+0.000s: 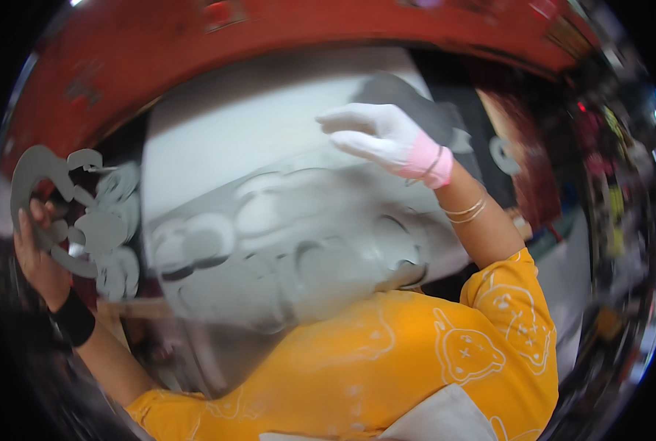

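Grey cutouts in left hand fingers

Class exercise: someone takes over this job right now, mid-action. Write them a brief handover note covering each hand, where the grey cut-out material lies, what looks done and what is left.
Left hand: bare, black wristband, gripping a bunch of peeled grey cut-out strips, held up at the left.
Right hand: in a white glove with a pink cuff, flat on the far part of the large grey sheet.
Sheet: spread in front of the person, with rounded shapes cut into it.
Done: some strips are off the sheet.
Left: cannot tell from this blurred view how much still needs peeling.
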The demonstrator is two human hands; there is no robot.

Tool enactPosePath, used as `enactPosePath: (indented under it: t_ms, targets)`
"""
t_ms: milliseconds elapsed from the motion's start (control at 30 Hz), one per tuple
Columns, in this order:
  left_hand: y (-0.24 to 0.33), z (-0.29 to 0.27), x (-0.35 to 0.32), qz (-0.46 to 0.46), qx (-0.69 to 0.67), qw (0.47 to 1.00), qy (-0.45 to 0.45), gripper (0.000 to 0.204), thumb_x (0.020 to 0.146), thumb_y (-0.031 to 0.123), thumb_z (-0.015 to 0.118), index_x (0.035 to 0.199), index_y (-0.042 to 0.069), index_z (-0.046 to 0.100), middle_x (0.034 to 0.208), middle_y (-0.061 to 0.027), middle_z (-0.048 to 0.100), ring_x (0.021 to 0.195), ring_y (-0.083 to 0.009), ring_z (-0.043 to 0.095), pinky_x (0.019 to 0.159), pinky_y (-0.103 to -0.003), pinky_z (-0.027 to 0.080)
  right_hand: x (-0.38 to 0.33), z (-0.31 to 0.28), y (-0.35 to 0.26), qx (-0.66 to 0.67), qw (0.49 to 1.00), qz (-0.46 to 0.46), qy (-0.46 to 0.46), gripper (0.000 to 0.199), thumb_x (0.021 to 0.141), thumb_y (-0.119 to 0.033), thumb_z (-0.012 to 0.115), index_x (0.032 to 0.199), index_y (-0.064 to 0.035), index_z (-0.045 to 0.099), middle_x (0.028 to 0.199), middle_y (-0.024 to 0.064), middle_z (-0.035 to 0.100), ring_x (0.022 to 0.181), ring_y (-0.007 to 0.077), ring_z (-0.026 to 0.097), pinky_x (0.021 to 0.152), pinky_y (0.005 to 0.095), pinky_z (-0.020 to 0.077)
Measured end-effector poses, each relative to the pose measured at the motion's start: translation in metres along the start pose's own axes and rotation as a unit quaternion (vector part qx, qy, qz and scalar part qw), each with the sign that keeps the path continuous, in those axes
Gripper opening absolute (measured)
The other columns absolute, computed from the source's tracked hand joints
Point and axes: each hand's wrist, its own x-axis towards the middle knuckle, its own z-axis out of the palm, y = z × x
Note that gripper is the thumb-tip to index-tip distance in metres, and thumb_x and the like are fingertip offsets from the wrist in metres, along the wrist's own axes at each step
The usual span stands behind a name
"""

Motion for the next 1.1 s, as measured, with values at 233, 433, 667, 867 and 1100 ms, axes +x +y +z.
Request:
enactPosePath:
  t_ms: [233,433,667,867,1100]
  targets:
    - [0.061,0.244,0.003,0.081,-0.178,0.942,-0.273,0.052,0.088,-0.004,0.041,0.139,0.002,0.05,0.119,-0.0112,0.063,0.084,-0.011,0.055,0.078,-0.027,0.047,-0.23,-0.041,0.002,0.248,0.909,0.332,0.033,0.024,0.094,-0.02,0.059,0.102,0.0002,0.069,0.081,0.0055,0.069,0.07,0.0118,0.064,0.065,0.025,0.0527]
    - [0.142,0.367,-0.088,0.19,-0.141,0.765,-0.599,0.052,0.079,-0.003,0.06,0.13,0.007,0.056,0.105,-0.0158,0.064,0.089,-0.0313,0.06,0.081,-0.034,0.048,-0.325,0.088,0.045,0.336,0.871,0.347,0.089,0.045,0.097,-0.021,0.057,0.133,0.0042,0.052,0.115,0.0136,0.067,0.099,0.0161,0.063,0.088,0.0291,0.0512]
    - [0.139,0.379,-0.175,0.35,0.021,0.723,-0.595,0.067,0.07,0.006,0.072,0.133,0.011,0.05,0.089,-0.0094,0.058,0.086,-0.0287,0.056,0.087,-0.042,0.04,-0.275,0.182,0.102,0.386,0.85,0.224,0.281,0.036,0.094,-0.027,0.059,0.116,0.0017,0.062,0.105,0.0107,0.067,0.096,0.0175,0.063,0.086,0.032,0.0493]
    - [0.122,0.384,-0.192,0.401,0.052,0.726,-0.556,0.084,0.063,0.021,0.083,0.138,0.012,0.045,0.093,-0.0092,0.056,0.091,-0.0291,0.055,0.09,-0.045,0.037,-0.264,0.217,0.085,0.655,0.616,0.13,0.417,0.038,0.096,-0.017,0.056,0.129,0.0026,0.054,0.126,0.0116,0.059,0.114,0.0184,0.058,0.099,0.0332,0.0466]
    - [0.122,0.377,-0.208,0.433,0.094,0.725,-0.526,0.109,0.055,0.039,0.088,0.145,0.008,0.036,0.096,-0.009,0.052,0.092,-0.0297,0.052,0.093,-0.047,0.036,-0.255,0.226,0.066,0.644,0.586,0.094,0.482,0.027,0.097,-0.025,0.056,0.108,-0.0011,0.062,0.104,0.0055,0.065,0.094,0.0138,0.062,0.082,0.0281,0.0501]
